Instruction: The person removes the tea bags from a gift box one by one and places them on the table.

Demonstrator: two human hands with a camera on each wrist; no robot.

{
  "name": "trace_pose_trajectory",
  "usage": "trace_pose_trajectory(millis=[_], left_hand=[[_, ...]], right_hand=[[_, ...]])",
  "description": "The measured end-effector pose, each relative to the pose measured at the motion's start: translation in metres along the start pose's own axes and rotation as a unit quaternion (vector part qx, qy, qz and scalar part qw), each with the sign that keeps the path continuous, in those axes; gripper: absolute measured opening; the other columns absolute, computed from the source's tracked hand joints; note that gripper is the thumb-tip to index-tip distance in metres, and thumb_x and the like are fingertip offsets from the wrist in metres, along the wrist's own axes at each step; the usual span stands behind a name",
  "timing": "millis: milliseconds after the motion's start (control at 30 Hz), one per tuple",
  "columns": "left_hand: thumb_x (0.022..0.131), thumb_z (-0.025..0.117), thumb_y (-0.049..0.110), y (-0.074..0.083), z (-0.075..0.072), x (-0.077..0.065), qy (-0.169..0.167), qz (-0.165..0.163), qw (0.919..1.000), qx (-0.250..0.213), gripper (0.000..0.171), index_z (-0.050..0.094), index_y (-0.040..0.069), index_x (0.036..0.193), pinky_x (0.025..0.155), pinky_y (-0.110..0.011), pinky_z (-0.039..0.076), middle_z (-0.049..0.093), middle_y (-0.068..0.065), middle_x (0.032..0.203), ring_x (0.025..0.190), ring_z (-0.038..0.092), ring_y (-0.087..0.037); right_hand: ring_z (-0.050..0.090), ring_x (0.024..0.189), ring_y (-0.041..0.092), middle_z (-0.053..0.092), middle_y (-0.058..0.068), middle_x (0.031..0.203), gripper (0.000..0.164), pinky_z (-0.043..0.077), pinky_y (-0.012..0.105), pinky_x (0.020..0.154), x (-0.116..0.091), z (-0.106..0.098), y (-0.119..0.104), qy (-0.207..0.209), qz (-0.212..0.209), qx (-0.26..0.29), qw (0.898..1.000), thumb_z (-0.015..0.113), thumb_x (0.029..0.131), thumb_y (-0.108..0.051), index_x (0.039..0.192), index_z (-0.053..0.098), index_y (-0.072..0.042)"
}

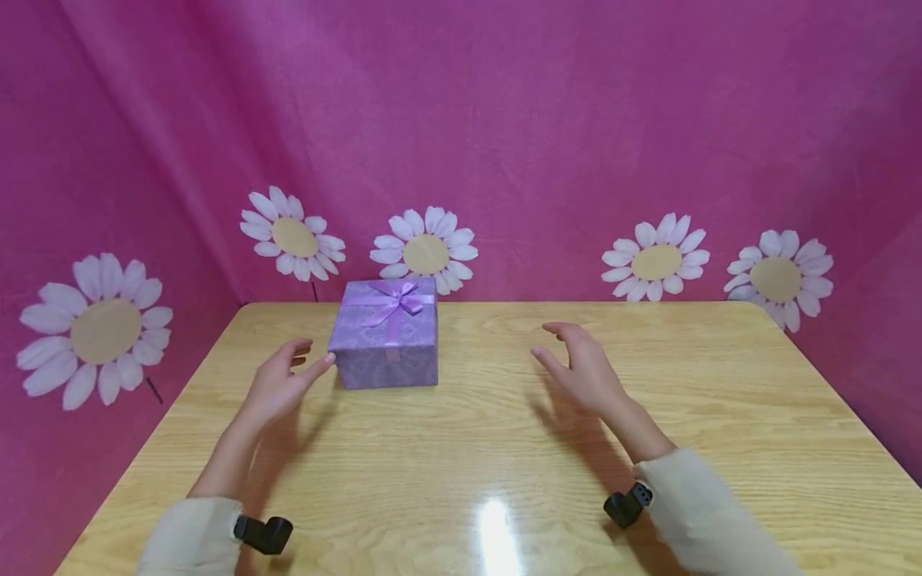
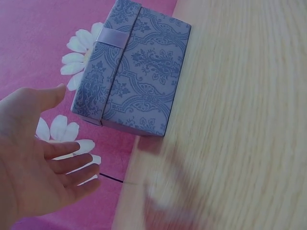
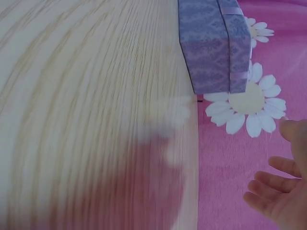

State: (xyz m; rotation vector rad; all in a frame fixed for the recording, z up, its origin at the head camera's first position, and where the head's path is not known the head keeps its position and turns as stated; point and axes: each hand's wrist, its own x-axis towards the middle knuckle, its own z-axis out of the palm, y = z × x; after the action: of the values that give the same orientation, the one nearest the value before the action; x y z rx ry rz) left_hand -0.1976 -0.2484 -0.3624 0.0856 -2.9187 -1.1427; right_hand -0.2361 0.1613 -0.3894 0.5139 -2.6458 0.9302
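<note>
A purple patterned gift box point(image 1: 389, 356) with a lid and a lilac ribbon bow point(image 1: 398, 300) sits toward the back of the table, left of centre. My left hand point(image 1: 282, 380) hovers at its left side, fingers spread, the thumb tip close to the lid's front left corner. In the left wrist view the box point(image 2: 144, 72) stands beyond the thumb, and the palm holds nothing. Well to the right of the box, my right hand point(image 1: 582, 370) is held over the table with thumb and fingers apart. The right wrist view shows that hand point(image 3: 283, 191) with no object in it.
The light wood table point(image 1: 446, 448) reaches back to a pink curtain point(image 1: 533, 144) printed with white daisies. Bright glare point(image 1: 499, 536) lies near the table's front. A small black camera is strapped to each sleeve cuff.
</note>
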Motion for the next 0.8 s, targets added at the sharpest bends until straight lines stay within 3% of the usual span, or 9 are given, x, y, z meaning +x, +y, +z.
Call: trace_pose_trajectory(millis=[333, 567, 800], left_hand=[[0.097, 0.049, 0.043, 0.005, 0.001, 0.012, -0.013, -0.013, 0.9974, -0.069, 0.066, 0.034, -0.001, 0.145, 0.111, -0.05, 0.04, 0.041, -0.024, 0.147, 0.136, 0.042, -0.039], [0.1, 0.045, 0.037, 0.01, 0.001, 0.022, -0.031, -0.031, 0.9843, -0.171, 0.064, 0.031, -0.005, 0.146, 0.113, -0.047, 0.039, 0.039, -0.027, 0.147, 0.133, 0.043, -0.04], [0.101, 0.043, 0.029, 0.01, 0.008, 0.031, -0.028, -0.036, 0.9714, -0.233, 0.059, 0.031, -0.009, 0.144, 0.114, -0.047, 0.039, 0.037, -0.028, 0.146, 0.134, 0.04, -0.037]], right_hand=[[0.059, 0.111, 0.035, 0.061, 0.021, 0.124, 0.045, 0.053, 0.047, 0.091, 0.016, 0.018, -0.019, -0.004, -0.002, 0.021, 1.0, 0.063, 0.092, -0.027, 0.127, 0.056, 0.002], [0.06, 0.109, 0.033, 0.062, 0.021, 0.122, 0.044, 0.054, 0.046, 0.089, 0.029, 0.029, -0.031, -0.01, -0.006, 0.04, 0.999, 0.062, 0.093, -0.027, 0.125, 0.057, 0.002], [0.061, 0.108, 0.033, 0.062, 0.022, 0.122, 0.042, 0.054, 0.045, 0.09, 0.038, 0.041, -0.043, -0.021, -0.005, 0.069, 0.997, 0.063, 0.092, -0.026, 0.124, 0.057, 0.003]])
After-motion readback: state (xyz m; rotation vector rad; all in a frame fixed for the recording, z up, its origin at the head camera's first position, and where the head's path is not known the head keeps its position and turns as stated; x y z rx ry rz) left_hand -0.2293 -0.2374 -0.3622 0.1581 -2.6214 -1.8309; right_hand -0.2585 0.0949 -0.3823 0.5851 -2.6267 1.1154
